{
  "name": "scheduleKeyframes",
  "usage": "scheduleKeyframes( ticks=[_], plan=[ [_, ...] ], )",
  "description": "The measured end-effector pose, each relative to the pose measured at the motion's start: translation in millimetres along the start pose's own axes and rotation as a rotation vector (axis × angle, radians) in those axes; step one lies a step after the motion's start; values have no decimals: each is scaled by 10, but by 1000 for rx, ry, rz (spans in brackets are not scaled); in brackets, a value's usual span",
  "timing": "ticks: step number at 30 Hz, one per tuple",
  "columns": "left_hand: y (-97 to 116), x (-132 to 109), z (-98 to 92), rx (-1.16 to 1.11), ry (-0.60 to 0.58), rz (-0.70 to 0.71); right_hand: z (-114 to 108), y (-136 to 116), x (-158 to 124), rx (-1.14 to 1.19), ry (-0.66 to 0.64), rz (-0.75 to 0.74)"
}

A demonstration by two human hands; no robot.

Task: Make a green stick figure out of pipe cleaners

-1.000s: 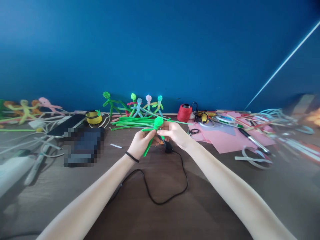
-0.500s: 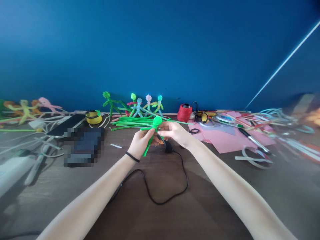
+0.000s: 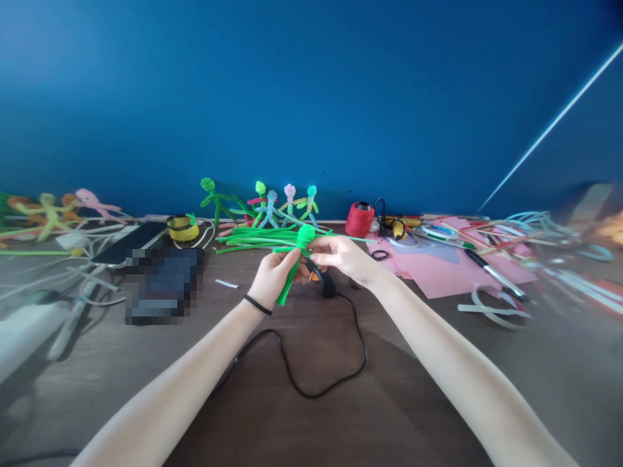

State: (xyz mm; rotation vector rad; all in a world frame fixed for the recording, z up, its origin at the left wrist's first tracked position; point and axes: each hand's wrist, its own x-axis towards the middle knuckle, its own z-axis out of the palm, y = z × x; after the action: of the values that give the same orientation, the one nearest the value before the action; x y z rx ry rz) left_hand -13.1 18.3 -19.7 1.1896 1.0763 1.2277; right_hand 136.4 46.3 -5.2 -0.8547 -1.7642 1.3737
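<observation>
My left hand (image 3: 273,276) is closed around a bright green pipe-cleaner figure (image 3: 294,264), gripping its stem so the coiled round head points up and away. My right hand (image 3: 344,258) pinches the figure just under that head, fingers pressed together on the green wire. Both hands hover above the brown table (image 3: 311,402), right over a black glue gun (image 3: 325,283) whose cord loops toward me. A black band circles my left wrist.
A pile of loose green pipe cleaners (image 3: 253,239) lies behind my hands. Finished pipe-cleaner figures (image 3: 272,206) stand along the blue wall, more at far left (image 3: 53,211). A red thread spool (image 3: 359,219), pink paper (image 3: 428,266), pens and cables clutter the right; a phone (image 3: 127,243) and cords sit at left.
Both hands shifted the green figure slightly left and turned it a little; my right fingers moved along the wire under the head. Everything on the table stayed put.
</observation>
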Motion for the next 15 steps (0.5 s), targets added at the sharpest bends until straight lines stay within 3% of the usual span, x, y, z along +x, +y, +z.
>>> scheduleKeyframes(
  ticks=[15],
  plan=[
    [-11,-2,-3,19,-3,-1,-20,36,10,0,0,-20]
  ],
)
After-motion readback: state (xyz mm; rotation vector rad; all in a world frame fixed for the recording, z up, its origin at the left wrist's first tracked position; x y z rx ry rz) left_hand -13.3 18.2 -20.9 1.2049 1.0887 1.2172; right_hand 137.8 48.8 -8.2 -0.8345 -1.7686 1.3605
